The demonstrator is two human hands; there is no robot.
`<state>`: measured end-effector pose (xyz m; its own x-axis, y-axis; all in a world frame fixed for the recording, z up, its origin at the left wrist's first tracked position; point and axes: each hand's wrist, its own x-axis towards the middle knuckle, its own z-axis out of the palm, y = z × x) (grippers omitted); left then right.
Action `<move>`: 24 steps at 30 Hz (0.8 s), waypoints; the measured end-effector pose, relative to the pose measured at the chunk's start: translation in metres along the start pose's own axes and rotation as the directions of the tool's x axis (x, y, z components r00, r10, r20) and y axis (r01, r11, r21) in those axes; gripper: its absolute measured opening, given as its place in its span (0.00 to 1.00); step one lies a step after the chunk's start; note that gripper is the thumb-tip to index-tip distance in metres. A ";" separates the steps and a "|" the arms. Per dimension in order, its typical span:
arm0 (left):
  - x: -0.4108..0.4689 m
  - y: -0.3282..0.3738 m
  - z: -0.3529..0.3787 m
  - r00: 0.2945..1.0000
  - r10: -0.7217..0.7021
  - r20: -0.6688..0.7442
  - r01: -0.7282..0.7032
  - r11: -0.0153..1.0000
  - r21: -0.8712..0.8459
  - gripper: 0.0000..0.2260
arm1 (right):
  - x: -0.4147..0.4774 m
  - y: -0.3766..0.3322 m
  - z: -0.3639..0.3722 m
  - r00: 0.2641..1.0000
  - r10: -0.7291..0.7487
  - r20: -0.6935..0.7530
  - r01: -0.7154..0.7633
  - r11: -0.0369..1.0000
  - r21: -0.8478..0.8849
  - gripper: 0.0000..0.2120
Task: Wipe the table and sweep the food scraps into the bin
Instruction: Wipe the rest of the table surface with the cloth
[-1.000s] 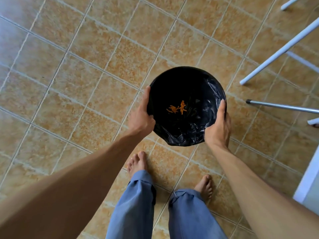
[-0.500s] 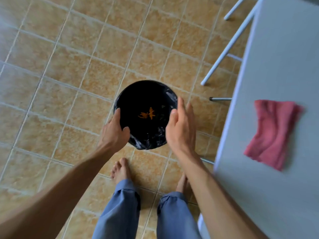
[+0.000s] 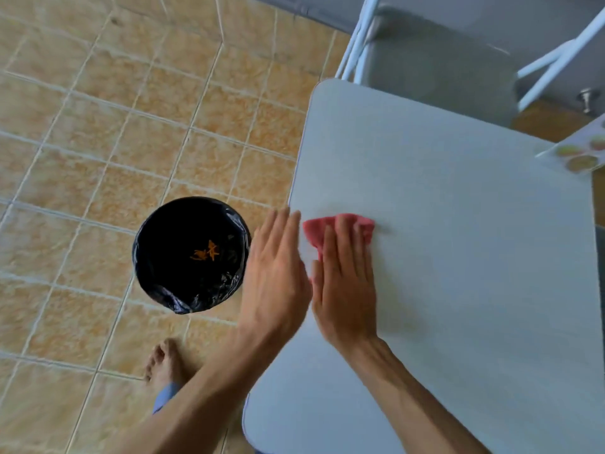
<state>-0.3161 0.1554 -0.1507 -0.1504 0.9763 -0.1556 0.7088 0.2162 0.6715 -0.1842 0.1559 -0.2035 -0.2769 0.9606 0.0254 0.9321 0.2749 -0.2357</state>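
A round bin (image 3: 191, 255) lined with a black bag stands on the tiled floor left of the table, with orange food scraps (image 3: 205, 252) at its bottom. My right hand (image 3: 345, 280) lies flat on a red cloth (image 3: 327, 229) near the left edge of the grey table (image 3: 458, 257), fingers together and pressing it down. My left hand (image 3: 275, 273) hovers open, fingers straight, over the table's left edge between the bin and the cloth, holding nothing.
A white-framed chair (image 3: 435, 60) stands behind the table's far edge. A flat printed sheet (image 3: 579, 152) with round pictures overlaps the table's far right corner. My bare left foot (image 3: 163, 365) is on the tiled floor (image 3: 98, 142) below the bin.
Both hands left the bin's rim and moved right to the table. My right hand has come down on the red cloth. The view has swung from the floor to the table.
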 end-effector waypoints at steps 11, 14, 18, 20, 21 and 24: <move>0.001 -0.011 0.067 1.000 0.011 -0.012 -0.006 0.935 0.356 0.26 | 0.084 0.045 -0.007 0.999 0.046 -0.023 -0.046 0.999 -0.013 0.26; 0.001 -0.009 0.065 1.000 0.007 -0.015 -0.001 0.936 0.351 0.26 | 0.096 0.057 -0.012 0.954 -0.296 0.046 0.298 0.953 -0.051 0.24; 0.002 -0.007 0.067 1.000 -0.008 -0.024 0.015 0.941 0.337 0.26 | 0.139 0.079 -0.017 0.999 -0.004 0.044 0.007 0.997 -0.076 0.27; 0.001 -0.007 0.066 1.000 -0.003 -0.017 0.009 0.941 0.338 0.26 | 0.148 0.060 -0.013 0.988 0.152 0.027 -0.152 0.988 -0.033 0.27; 0.000 -0.008 0.067 1.000 -0.005 -0.014 0.010 0.939 0.343 0.26 | 0.149 0.049 -0.010 0.992 0.123 0.021 -0.123 0.992 -0.011 0.27; 0.000 -0.011 0.066 1.000 -0.012 -0.015 0.017 0.936 0.351 0.26 | 0.154 0.044 -0.006 0.948 -0.299 0.111 0.299 0.954 0.019 0.26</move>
<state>-0.2778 0.1522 -0.2059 -0.1696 0.9736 -0.1530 0.9029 0.2157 0.3719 -0.1847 0.3163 -0.2036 -0.5673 0.8234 -0.0135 0.8020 0.5486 -0.2361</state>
